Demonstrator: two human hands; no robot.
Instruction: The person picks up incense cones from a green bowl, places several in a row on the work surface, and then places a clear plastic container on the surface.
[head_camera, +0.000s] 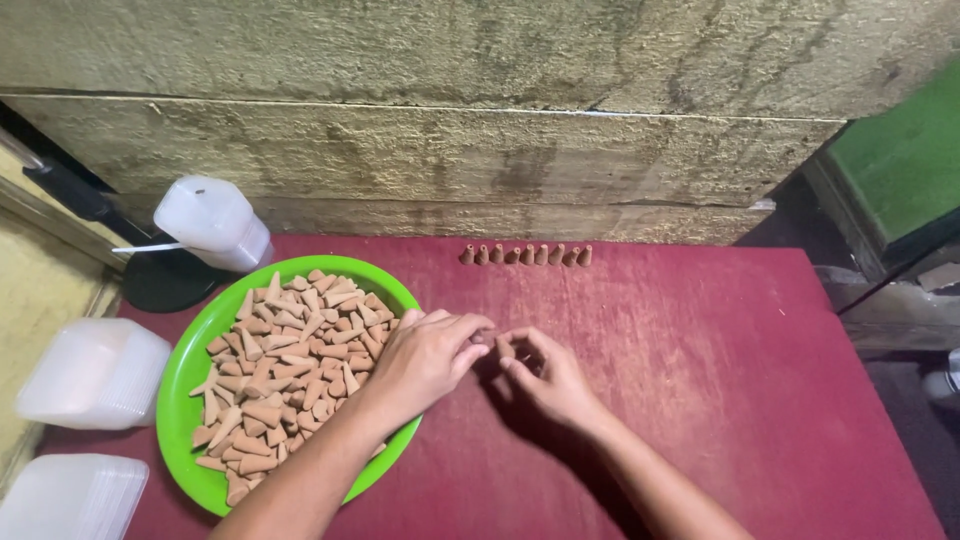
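My right hand (548, 382) pinches one brown cone (505, 347) at my fingertips; my left hand (425, 355), fingers curled, touches it too. A careless nudge could topple the row of cones (526, 255) standing beyond my fingers.

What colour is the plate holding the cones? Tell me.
Bright green. The plate shows best in the head view, left of the hands, heaped with brown cones.

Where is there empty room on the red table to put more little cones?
Bare red table lies right of the hands, below the row of cones. It's crowded left: the green plate is heaped, with the left hand over its rim.
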